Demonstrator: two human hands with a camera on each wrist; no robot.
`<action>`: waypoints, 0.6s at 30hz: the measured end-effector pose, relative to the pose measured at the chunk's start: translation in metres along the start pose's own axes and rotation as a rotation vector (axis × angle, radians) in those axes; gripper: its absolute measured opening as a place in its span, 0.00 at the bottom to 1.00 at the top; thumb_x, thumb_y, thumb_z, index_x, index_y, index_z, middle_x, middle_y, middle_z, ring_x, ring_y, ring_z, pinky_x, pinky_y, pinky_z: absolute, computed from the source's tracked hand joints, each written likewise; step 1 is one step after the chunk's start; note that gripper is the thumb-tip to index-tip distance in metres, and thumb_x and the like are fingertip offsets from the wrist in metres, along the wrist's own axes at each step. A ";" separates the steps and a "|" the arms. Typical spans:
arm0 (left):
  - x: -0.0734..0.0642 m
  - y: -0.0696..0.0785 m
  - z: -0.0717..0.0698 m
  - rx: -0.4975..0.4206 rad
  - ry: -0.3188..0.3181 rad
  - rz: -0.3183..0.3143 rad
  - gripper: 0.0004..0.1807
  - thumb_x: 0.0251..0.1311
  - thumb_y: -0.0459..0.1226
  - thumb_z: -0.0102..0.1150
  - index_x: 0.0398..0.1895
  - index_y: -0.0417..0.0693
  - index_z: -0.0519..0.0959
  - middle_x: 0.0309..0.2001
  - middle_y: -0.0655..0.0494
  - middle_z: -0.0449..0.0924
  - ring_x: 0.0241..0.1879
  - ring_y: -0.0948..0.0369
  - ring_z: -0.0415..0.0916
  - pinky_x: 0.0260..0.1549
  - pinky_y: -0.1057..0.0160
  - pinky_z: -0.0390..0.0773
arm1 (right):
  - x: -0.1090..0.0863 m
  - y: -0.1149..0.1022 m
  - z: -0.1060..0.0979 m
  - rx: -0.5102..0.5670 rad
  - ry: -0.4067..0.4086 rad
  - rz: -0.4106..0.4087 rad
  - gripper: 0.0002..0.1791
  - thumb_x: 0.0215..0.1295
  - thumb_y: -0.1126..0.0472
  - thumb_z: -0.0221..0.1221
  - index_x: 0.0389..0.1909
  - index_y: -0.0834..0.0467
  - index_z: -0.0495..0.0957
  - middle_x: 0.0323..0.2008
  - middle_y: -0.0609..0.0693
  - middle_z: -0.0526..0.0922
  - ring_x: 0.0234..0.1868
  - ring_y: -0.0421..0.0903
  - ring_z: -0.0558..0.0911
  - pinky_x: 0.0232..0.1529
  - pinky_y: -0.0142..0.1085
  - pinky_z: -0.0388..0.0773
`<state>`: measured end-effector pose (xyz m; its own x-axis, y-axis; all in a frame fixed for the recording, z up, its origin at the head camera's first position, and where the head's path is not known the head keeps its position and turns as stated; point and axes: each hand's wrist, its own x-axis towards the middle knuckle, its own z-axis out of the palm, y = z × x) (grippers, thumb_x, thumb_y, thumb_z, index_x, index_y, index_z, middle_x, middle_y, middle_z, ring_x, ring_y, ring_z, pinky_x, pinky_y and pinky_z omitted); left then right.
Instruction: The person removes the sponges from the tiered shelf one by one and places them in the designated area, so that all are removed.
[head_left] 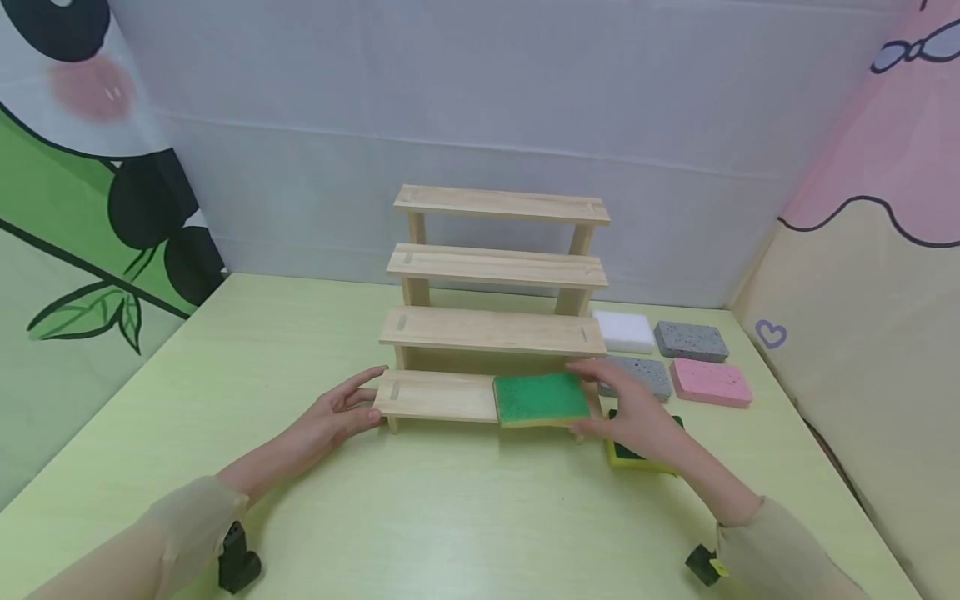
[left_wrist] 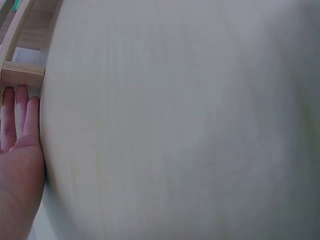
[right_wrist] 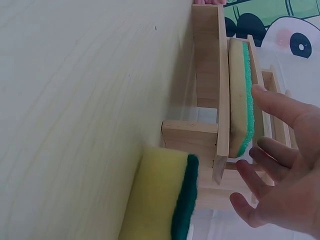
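A sponge with a green scouring top [head_left: 542, 398] and yellow foam below lies flat on the right half of the lowest step [head_left: 438, 396] of a wooden step rack. My right hand [head_left: 637, 421] is at its right end with fingers spread. In the right wrist view, one fingertip of that hand [right_wrist: 295, 170] is right at the green face, and the other fingers are loosely bent beside the step's end. My left hand [head_left: 337, 415] touches the left end of the same step. Straight fingers [left_wrist: 31, 117] meet the rack's leg in the left wrist view.
Right of the rack lie a white sponge [head_left: 624, 332], two grey blocks [head_left: 692, 341] [head_left: 637, 377], and a pink block [head_left: 711, 382]. Another yellow sponge with a dark green side [right_wrist: 157, 195] lies near the rack's right leg, partly under my right hand. Three higher steps [head_left: 495, 329] rise behind.
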<state>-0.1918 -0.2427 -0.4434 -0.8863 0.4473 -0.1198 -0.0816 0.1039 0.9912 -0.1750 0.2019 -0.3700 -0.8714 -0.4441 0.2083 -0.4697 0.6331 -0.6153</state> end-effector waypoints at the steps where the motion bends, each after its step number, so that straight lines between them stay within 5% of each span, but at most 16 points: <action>1: 0.000 0.000 0.000 -0.001 0.001 0.000 0.39 0.71 0.37 0.54 0.79 0.60 0.47 0.64 0.54 0.71 0.59 0.67 0.77 0.57 0.72 0.76 | 0.001 0.000 0.001 0.004 -0.005 0.003 0.41 0.53 0.58 0.73 0.68 0.55 0.68 0.66 0.55 0.74 0.65 0.57 0.74 0.62 0.59 0.73; 18: -0.001 0.000 0.000 0.017 -0.003 -0.004 0.40 0.70 0.39 0.55 0.79 0.63 0.47 0.68 0.47 0.67 0.60 0.67 0.76 0.58 0.73 0.74 | 0.007 -0.001 0.008 -0.061 -0.053 0.009 0.37 0.57 0.58 0.71 0.68 0.57 0.69 0.68 0.59 0.72 0.66 0.61 0.73 0.62 0.58 0.73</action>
<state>-0.1910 -0.2426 -0.4435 -0.8845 0.4497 -0.1238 -0.0771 0.1208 0.9897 -0.1793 0.1933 -0.3740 -0.8676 -0.4702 0.1616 -0.4713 0.6741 -0.5687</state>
